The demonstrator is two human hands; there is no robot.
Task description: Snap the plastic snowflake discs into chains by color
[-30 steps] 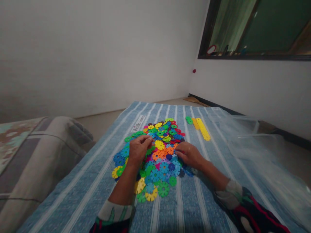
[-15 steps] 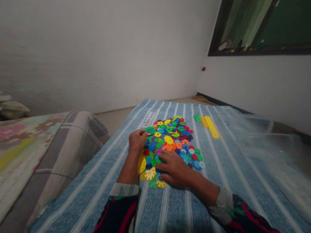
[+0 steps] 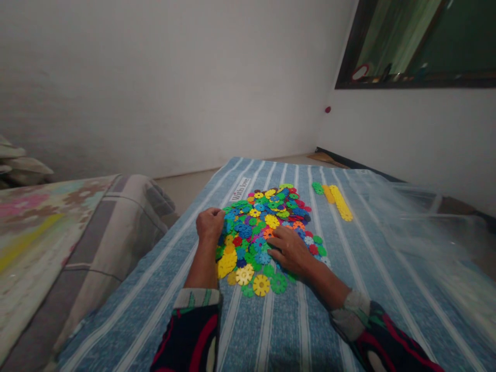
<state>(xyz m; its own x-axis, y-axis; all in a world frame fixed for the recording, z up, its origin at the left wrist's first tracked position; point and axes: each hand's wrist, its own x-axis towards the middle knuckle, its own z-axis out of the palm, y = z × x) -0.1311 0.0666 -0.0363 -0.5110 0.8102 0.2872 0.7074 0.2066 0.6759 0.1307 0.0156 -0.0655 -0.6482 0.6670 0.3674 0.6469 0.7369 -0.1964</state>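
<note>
Discs (image 3: 267,227) — both hands flat atop

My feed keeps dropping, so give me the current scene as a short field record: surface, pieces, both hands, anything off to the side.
surface: blue-and-white striped woven cloth
pieces: heap of flat plastic flower-shaped discs in many colours, lying on the cloth
left hand: curled at the heap's left edge, touching discs; what it grips cannot be told
right hand: palm down, fingers spread on the heap's near right part
set apart: row of joined yellow discs with a green disc at its far end
right side: clear plastic sheet
</note>
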